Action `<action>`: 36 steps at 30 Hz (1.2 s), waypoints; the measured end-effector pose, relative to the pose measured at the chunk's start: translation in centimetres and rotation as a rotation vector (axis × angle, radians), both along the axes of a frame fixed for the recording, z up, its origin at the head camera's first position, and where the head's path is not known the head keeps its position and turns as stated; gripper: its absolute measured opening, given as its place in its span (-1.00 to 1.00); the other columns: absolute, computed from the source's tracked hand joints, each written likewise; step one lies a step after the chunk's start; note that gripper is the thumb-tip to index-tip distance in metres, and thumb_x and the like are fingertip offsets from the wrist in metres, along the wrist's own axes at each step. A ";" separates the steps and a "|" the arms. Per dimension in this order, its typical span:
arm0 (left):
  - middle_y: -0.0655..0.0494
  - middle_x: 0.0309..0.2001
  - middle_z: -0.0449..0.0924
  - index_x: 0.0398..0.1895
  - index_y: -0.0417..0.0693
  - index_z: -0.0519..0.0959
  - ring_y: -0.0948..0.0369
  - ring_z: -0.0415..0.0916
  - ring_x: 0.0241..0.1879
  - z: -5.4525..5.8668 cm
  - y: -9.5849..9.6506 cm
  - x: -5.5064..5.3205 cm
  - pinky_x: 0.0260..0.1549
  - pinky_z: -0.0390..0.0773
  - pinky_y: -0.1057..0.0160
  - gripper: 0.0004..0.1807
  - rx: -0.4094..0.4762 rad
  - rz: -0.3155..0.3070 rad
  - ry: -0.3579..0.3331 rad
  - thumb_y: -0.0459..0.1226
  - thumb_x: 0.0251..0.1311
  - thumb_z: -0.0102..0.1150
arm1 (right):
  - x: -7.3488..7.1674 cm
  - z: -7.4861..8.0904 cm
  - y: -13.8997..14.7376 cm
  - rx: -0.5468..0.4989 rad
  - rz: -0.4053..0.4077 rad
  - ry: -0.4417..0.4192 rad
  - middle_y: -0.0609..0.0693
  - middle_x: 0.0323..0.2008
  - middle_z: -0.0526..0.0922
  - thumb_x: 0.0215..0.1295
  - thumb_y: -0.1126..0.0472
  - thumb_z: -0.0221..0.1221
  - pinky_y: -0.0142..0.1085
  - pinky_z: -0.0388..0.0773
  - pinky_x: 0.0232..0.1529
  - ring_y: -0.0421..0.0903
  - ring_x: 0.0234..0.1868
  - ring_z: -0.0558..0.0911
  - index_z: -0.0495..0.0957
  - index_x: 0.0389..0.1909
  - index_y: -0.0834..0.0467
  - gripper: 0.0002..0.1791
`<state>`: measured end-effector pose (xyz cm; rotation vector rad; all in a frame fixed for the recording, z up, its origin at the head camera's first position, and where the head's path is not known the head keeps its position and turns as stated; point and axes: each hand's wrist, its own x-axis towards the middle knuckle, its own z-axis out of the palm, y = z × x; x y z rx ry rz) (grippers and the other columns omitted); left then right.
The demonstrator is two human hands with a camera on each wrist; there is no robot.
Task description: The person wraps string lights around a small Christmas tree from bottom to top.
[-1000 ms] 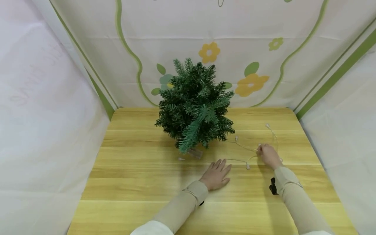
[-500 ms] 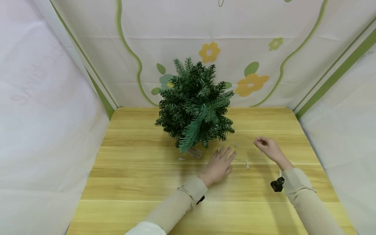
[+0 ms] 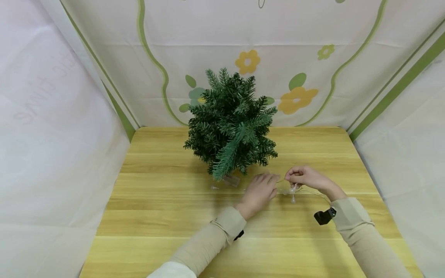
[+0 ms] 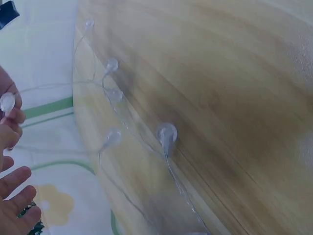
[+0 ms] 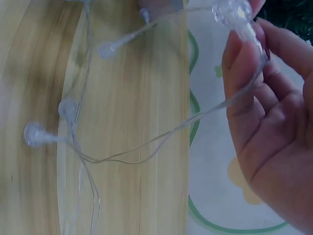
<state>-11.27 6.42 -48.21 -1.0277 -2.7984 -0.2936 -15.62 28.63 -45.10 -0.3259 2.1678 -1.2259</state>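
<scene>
In the head view, my right hand (image 3: 310, 180) pinches a string of clear-bulbed fairy lights (image 3: 292, 200) above the table, right of a small artificial Christmas tree (image 3: 231, 119). Up close in the right wrist view, a clear bulb (image 5: 232, 13) sits between thumb and fingertips, its thin wire hanging away to more bulbs. My left hand (image 3: 258, 193) is just in front of the tree, close to the right fingertips. Its fingers (image 4: 18, 199) look extended and spread in the left wrist view, with nothing gripped. Loose bulbs (image 4: 167, 133) and wire trail over the tabletop there.
A wooden table (image 3: 156, 216) carries everything. Behind it hangs a white cloth backdrop (image 3: 278, 27) with printed flowers, and more cloth walls flank both sides. A clear block-like piece (image 3: 231, 180) lies at the tree's base, near a small bulb (image 3: 214, 187).
My right hand lifted the fairy lights off the table, then moved left toward my left hand, gathering the strand. My left hand shifted slightly forward toward the tree. The tree stayed put.
</scene>
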 end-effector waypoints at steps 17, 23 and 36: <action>0.36 -0.22 0.66 -0.18 0.18 0.58 0.41 0.61 -0.23 0.8 -0.7 0.7 -0.25 0.59 0.54 -0.86 0.023 0.052 0.065 -0.12 0.34 0.02 | 0.4 0.8 1.3 -0.060 0.209 -0.200 0.12 -0.13 0.64 0.37 0.22 0.08 -0.46 0.45 -0.54 -0.24 -0.26 0.63 0.39 0.10 0.43 -0.59; 0.28 -0.11 0.64 -0.09 0.13 0.56 0.36 0.61 -0.15 0.8 -1.9 0.5 -0.22 0.59 0.54 -0.82 0.040 0.060 0.007 -0.26 0.26 0.15 | 0.2 2.2 3.0 0.050 0.221 -0.199 0.29 0.11 0.53 0.33 0.19 0.14 -0.45 0.35 -0.65 -0.16 -0.18 0.65 0.38 0.18 0.37 -0.51; 0.31 -0.27 0.63 -0.23 0.13 0.64 0.41 0.58 -0.32 0.0 -4.1 0.5 -0.44 0.56 0.58 -0.86 0.173 0.066 0.189 -0.17 0.35 0.07 | -0.4 7.0 5.9 -0.060 0.231 -0.039 -0.23 -0.64 0.44 0.45 0.31 -0.07 -0.27 0.39 -0.65 -0.11 -0.70 0.33 0.60 -0.18 0.20 -0.76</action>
